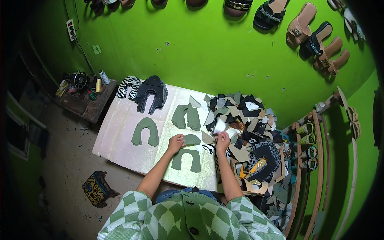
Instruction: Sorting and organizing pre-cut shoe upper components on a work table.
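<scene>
My left hand pinches the edge of a green half-moon piece, which looks like cut sheet material. Just below that lies a green U-shaped piece on the pale table. My right hand is closed at the table's right side, its fingertips at a blurred white scrap. Farther up lie stacked green U-shaped pieces, and to the left is another green U-shaped stack. Black U-shaped pieces and a zebra-striped one sit at the far left corner.
A heap of mixed scraps crowds the table's right side. At the left stands a small wooden table with a machine and thread spools. Sandals hang on the green wall. A wooden rack with footwear stands at the right.
</scene>
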A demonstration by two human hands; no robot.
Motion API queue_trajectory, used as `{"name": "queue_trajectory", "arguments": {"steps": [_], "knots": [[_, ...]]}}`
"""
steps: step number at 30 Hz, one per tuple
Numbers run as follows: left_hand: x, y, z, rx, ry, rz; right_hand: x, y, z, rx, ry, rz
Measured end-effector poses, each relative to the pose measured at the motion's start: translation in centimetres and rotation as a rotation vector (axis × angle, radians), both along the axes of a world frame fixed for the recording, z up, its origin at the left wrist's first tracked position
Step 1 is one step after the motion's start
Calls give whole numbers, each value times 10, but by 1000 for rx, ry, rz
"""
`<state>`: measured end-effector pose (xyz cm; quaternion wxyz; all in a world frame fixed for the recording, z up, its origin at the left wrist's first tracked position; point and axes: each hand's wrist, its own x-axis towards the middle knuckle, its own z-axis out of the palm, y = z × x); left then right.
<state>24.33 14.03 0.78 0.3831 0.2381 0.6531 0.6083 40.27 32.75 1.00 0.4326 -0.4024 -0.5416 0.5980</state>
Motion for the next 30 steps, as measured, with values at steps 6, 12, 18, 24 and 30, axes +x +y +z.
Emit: {"name": "queue_trajectory", "arguments": {"steps": [6,12,18,24,30], "knots": [[-4,-5,-6,16,-132,-33,-3,-21,5,-60,-293,551],[-1,-7,-11,-73,7,-81,-3,-39,-16,111,-514,722],[-3,-26,-23,-172,159,-47,-1,-57,-34,107,-559,666],[0,-30,-31,-190,176,16,2,-63,-48,51,-491,571],[5,-28,-35,-262,185,84,0,-64,-48,-22,-430,579]]}}
